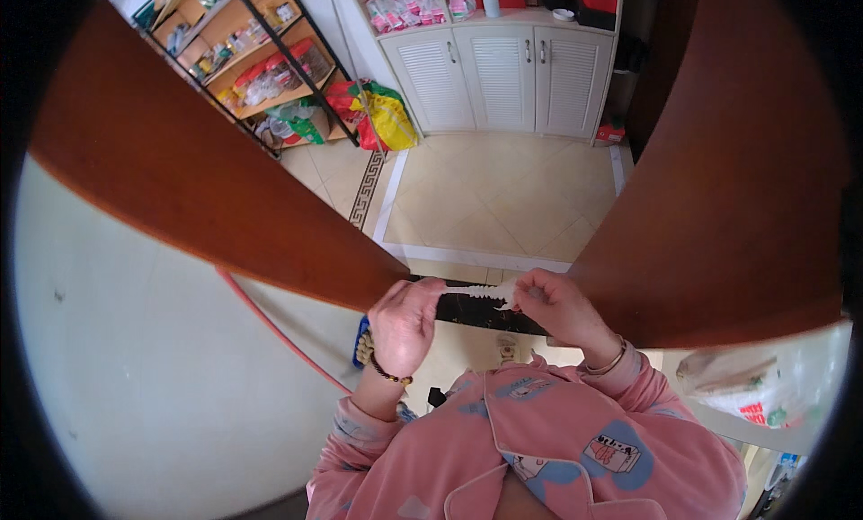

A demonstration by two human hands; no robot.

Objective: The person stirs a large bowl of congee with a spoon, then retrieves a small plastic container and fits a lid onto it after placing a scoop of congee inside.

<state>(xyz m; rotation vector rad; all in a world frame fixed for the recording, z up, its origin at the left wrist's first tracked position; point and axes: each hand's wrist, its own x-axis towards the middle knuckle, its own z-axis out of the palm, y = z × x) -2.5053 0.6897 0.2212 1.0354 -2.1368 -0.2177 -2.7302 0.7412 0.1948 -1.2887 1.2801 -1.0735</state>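
A narrow white toothed strip point(482, 291), perhaps plastic, stretches between my hands in front of my chest. My left hand point(408, 318) pinches its left end between thumb and fingers; a beaded bracelet is on that wrist. At the strip's wider right end, my right hand point(556, 304) grips it with curled fingers and wears a bangle. The fingers hide both ends of the strip, and what it belongs to cannot be told.
Brown wooden door-frame panels rise at left point(222, 176) and right point(715, 203). Beyond the dark threshold point(472, 311) lie a tiled floor point(492, 196), white louvred cabinets point(499, 82), a shelf rack point(270, 68) and a yellow bag point(391, 119). A red hose point(276, 331) hangs at left.
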